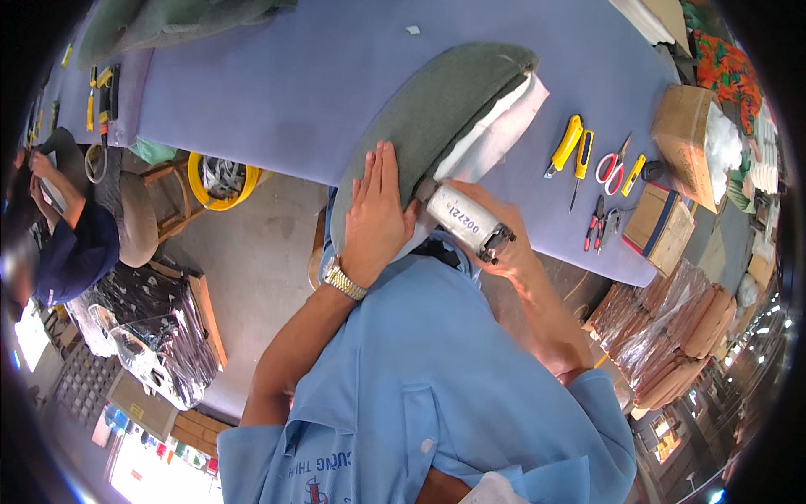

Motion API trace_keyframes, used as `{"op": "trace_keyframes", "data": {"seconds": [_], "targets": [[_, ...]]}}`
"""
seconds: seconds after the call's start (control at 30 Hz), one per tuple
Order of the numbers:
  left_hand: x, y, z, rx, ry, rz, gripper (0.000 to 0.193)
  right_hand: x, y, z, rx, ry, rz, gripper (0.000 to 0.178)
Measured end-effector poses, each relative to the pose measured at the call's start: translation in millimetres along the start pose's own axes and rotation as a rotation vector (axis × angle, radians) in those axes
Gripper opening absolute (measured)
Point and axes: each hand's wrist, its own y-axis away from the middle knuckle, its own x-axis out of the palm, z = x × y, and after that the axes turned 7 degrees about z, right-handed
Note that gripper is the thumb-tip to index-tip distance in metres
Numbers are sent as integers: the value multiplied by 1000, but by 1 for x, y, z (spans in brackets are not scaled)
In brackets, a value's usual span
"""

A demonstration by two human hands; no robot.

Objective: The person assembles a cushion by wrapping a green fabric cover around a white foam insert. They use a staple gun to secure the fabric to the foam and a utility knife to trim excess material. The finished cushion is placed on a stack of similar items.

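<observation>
A curved cushion (428, 109) covered in dark grey-green fabric lies across the table's front edge, its near end against my body. White lining cloth (495, 134) shows along its open right side. My left hand (375, 210) lies flat on the cover, fingers stretched out, pressing it. A silver cylindrical tool, apparently an air staple gun (462, 220), is gripped in my right hand (504, 231). Its dark nose touches the cushion's edge just right of my left hand. The fingers around the grip are partly hidden behind the tool.
On the blue-grey table (252, 92) at right lie a yellow cutter (566, 144), a screwdriver (583, 155), scissors (614, 165) and pliers (595, 223). A cardboard box (684, 139) with white stuffing stands beyond. Left, a co-worker (75, 218) sits near a yellow-rimmed bucket (198, 195).
</observation>
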Motion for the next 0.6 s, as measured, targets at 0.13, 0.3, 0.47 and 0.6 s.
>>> {"op": "trace_keyframes", "data": {"seconds": [0.13, 0.3, 0.47, 0.6], "targets": [[0, 0, -2, -5, -5, 0, 92, 1, -1, -13, -110, 71, -48, 79], [-4, 1, -4, -16, 11, 15, 94, 9, 13, -18, -76, -161, -44, 127], [-2, 0, -2, -21, 11, 6, 96, 6, 8, -5, -118, 77, -37, 127], [-2, -2, -3, -34, 37, 7, 97, 15, 4, -3, -21, -82, -31, 124]]}}
